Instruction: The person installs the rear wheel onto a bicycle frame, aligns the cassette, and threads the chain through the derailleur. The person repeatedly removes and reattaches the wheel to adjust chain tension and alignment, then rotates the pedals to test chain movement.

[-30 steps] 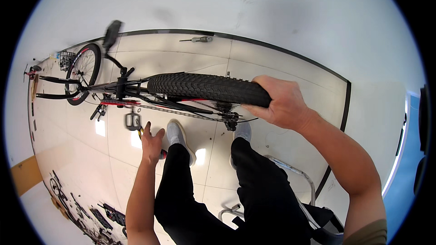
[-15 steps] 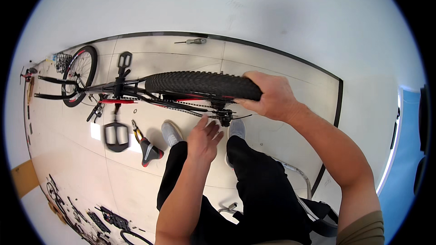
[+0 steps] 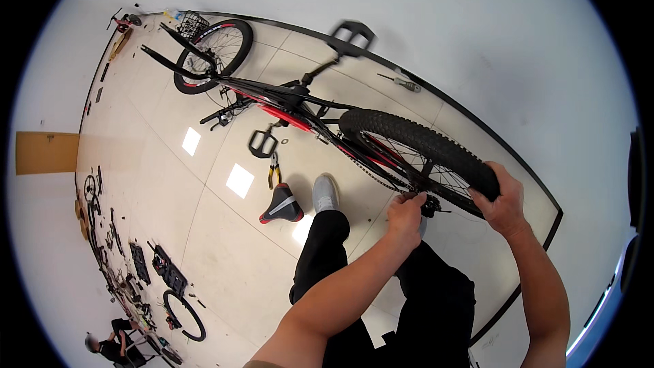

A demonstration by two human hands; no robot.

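Now both hands (image 3: 406,213) grip the rear wheel (image 3: 422,153).

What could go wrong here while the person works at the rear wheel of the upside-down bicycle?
The left hand works at the rear hub, close to the chain and spokes; if the rear tyre turns, fingers might get pinched. The right hand alone steadies the tyre, so the bicycle may tip. Pliers and a saddle near the shoe could cause tripping.

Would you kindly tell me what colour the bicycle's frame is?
Black with red, as the head view shows on the bicycle frame.
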